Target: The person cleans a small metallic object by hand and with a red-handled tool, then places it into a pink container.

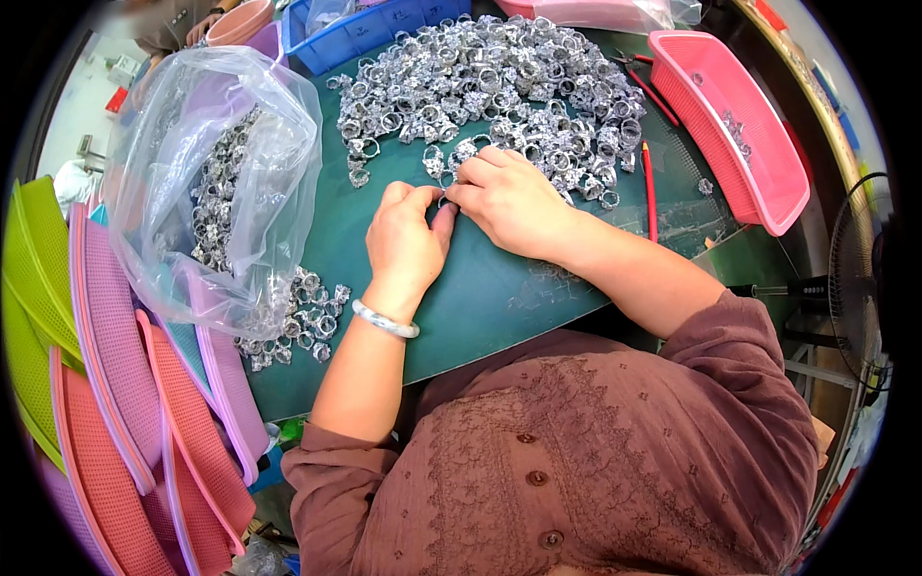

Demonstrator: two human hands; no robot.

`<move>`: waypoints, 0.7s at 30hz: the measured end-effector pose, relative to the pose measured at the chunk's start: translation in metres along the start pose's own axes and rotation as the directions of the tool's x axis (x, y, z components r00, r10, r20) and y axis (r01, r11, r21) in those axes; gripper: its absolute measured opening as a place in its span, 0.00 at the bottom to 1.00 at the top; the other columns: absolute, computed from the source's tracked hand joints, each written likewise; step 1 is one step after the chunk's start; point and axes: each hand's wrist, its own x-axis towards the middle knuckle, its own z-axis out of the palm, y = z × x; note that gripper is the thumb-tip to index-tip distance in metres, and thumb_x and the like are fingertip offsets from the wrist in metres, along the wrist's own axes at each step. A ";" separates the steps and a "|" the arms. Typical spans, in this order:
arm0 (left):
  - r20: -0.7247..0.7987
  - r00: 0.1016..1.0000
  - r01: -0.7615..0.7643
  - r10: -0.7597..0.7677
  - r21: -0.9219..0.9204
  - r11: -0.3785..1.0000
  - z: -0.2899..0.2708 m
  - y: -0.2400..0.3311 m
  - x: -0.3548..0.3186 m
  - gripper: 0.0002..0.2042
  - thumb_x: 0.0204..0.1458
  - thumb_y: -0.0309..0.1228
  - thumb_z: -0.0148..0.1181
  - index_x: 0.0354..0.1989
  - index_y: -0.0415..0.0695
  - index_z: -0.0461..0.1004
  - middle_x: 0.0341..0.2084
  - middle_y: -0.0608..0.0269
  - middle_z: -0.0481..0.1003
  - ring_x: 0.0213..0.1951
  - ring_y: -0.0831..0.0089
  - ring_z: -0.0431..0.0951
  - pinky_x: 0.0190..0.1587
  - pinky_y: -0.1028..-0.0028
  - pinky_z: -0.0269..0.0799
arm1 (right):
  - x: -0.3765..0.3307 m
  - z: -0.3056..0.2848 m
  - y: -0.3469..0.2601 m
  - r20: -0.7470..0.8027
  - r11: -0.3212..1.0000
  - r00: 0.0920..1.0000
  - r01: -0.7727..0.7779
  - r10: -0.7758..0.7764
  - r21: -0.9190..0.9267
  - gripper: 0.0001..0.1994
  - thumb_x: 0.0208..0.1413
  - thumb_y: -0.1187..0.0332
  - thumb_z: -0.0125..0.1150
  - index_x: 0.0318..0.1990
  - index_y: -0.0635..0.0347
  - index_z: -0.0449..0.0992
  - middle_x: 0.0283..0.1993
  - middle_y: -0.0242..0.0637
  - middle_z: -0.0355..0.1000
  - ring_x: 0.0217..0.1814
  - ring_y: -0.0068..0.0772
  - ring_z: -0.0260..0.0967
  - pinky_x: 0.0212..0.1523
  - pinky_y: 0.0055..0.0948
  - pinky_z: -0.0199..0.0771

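Silver-toned ring point(442, 201), pinched between the curled left hand point(407, 235) and right hand point(511, 204), is probably light, stiff and slippery; best gripped by its band.

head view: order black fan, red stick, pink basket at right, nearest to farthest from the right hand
1. Red stick, right of the right hand
2. Pink basket, farther right, upper side
3. Black fan, far right edge
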 end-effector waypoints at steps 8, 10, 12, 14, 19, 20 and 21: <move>-0.219 0.973 -0.173 0.068 -0.505 0.846 0.002 -0.005 0.002 0.09 0.42 0.16 0.54 0.32 0.39 0.74 0.25 0.64 0.70 0.25 0.78 0.69 0.28 0.80 0.65 | 0.000 -0.009 0.005 -0.078 0.941 0.993 -0.056 0.087 0.335 0.11 0.41 0.67 0.61 0.34 0.60 0.75 0.33 0.35 0.68 0.39 0.37 0.63 0.39 0.32 0.64; -0.246 0.966 -0.205 0.077 -0.556 0.806 0.002 -0.003 0.002 0.09 0.43 0.16 0.54 0.33 0.39 0.74 0.25 0.65 0.70 0.25 0.79 0.68 0.28 0.81 0.65 | 0.001 -0.014 0.006 -0.072 0.873 0.990 -0.073 0.123 0.483 0.12 0.42 0.66 0.61 0.36 0.61 0.74 0.33 0.36 0.69 0.38 0.38 0.64 0.39 0.34 0.65; -0.227 0.971 -0.196 0.073 -0.584 0.787 0.002 -0.002 -0.001 0.09 0.44 0.17 0.55 0.34 0.39 0.74 0.25 0.65 0.70 0.25 0.80 0.68 0.28 0.81 0.64 | 0.001 -0.013 0.005 -0.118 0.821 0.985 -0.037 0.126 0.570 0.13 0.43 0.67 0.62 0.37 0.62 0.74 0.33 0.38 0.70 0.37 0.38 0.66 0.36 0.32 0.67; -0.217 0.976 -0.171 0.033 -0.657 0.734 0.007 -0.003 -0.002 0.08 0.45 0.18 0.55 0.34 0.39 0.73 0.25 0.66 0.70 0.25 0.81 0.67 0.28 0.82 0.64 | 0.001 -0.011 0.006 -0.104 0.755 0.983 -0.046 0.149 0.654 0.12 0.44 0.68 0.62 0.37 0.62 0.74 0.33 0.37 0.70 0.36 0.35 0.67 0.35 0.29 0.68; -0.164 0.986 -0.112 -0.017 -0.741 0.662 0.008 -0.003 -0.005 0.06 0.46 0.21 0.57 0.33 0.39 0.71 0.23 0.69 0.70 0.25 0.84 0.66 0.28 0.83 0.64 | 0.000 -0.010 0.005 -0.055 0.655 0.985 -0.068 0.166 0.753 0.12 0.45 0.70 0.62 0.38 0.62 0.74 0.33 0.35 0.70 0.34 0.28 0.67 0.31 0.24 0.68; -0.163 0.987 -0.113 -0.010 -0.729 0.675 0.008 -0.004 -0.005 0.05 0.46 0.21 0.57 0.32 0.39 0.71 0.23 0.70 0.70 0.25 0.84 0.66 0.28 0.83 0.64 | 0.000 -0.011 0.005 -0.055 0.657 0.985 -0.067 0.163 0.751 0.11 0.45 0.70 0.62 0.38 0.62 0.74 0.33 0.35 0.70 0.34 0.27 0.67 0.31 0.23 0.67; -0.161 0.987 -0.114 -0.003 -0.717 0.687 0.008 -0.005 -0.005 0.05 0.46 0.21 0.58 0.32 0.39 0.71 0.23 0.70 0.71 0.25 0.84 0.66 0.28 0.83 0.63 | 0.000 -0.013 0.005 -0.040 0.653 0.986 -0.076 0.161 0.754 0.11 0.45 0.72 0.62 0.38 0.62 0.74 0.34 0.35 0.71 0.34 0.28 0.67 0.32 0.24 0.67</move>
